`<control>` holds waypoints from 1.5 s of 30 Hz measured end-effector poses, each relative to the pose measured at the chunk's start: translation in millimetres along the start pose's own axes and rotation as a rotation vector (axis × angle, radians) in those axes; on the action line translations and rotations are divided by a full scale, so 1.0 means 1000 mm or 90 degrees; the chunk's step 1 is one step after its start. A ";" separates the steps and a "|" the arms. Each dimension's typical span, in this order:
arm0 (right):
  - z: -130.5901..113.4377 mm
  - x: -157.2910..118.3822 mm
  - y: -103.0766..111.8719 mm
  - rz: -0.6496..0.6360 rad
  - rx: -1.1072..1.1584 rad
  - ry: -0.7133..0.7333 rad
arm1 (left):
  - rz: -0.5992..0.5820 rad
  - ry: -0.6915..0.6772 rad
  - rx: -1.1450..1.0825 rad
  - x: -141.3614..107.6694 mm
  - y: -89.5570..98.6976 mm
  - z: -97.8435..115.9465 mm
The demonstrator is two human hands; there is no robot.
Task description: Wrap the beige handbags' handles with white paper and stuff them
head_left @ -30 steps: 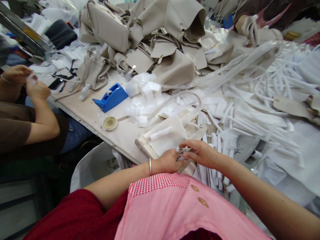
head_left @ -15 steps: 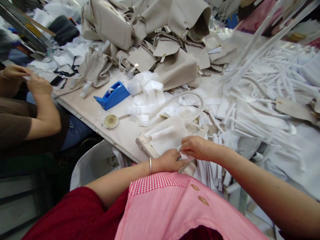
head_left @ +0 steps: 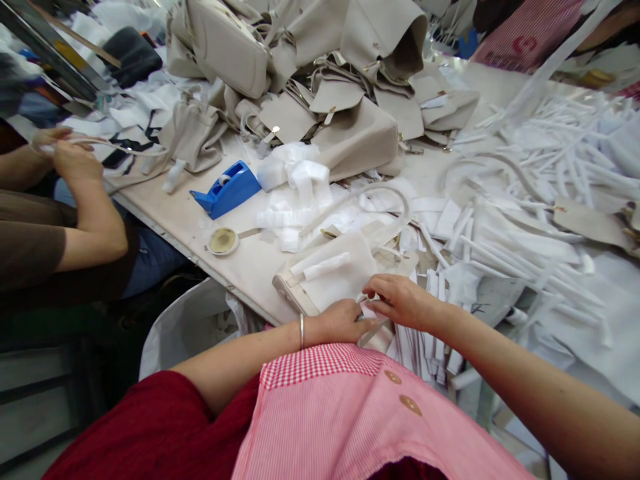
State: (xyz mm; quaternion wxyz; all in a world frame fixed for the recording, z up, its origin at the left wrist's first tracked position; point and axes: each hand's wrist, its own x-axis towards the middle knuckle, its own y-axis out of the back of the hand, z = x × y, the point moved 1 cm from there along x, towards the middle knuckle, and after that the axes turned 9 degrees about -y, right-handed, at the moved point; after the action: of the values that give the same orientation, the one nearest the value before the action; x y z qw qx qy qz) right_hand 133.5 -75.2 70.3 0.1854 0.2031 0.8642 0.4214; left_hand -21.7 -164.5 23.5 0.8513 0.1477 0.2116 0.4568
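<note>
Beige bag [head_left: 333,283] lay on the table [head_left: 255,273], just beyond both hands; its long axis was hard to tell, though a white strip [head_left: 325,266] on it slanted away rightward. Left hand [head_left: 340,321] was nearer, closed on a pale piece [head_left: 369,311] at the bag's near right corner. Right hand [head_left: 406,305] was beside it, fingers bent; could not tell whether pinching. Tape dispenser [head_left: 230,190] stood beyond the bag, leftward; paper strips [head_left: 505,263] crowded its right. Co-worker's hand [head_left: 77,160] was well left of it.
</note>
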 end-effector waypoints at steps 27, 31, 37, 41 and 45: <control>0.009 0.007 0.012 -0.132 0.147 0.038 | -0.044 0.020 -0.014 0.002 0.007 0.007; 0.008 0.012 0.007 -0.155 0.116 0.060 | -0.028 0.009 -0.018 0.002 0.005 0.006; 0.003 0.014 0.004 -0.163 0.104 -0.015 | -0.037 0.027 0.004 0.003 0.004 0.005; 0.000 0.015 0.004 -0.156 0.067 -0.045 | -0.050 0.032 0.005 0.003 0.004 0.005; -0.001 0.012 -0.001 -0.105 0.034 -0.024 | -0.059 0.047 -0.012 0.003 0.004 0.003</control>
State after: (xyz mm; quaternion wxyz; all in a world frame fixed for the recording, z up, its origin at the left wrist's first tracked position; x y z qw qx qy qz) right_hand 122.3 -70.1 68.1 0.2305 0.1438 0.8853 0.3774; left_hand -21.7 -159.8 27.5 0.8643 0.1126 0.2454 0.4243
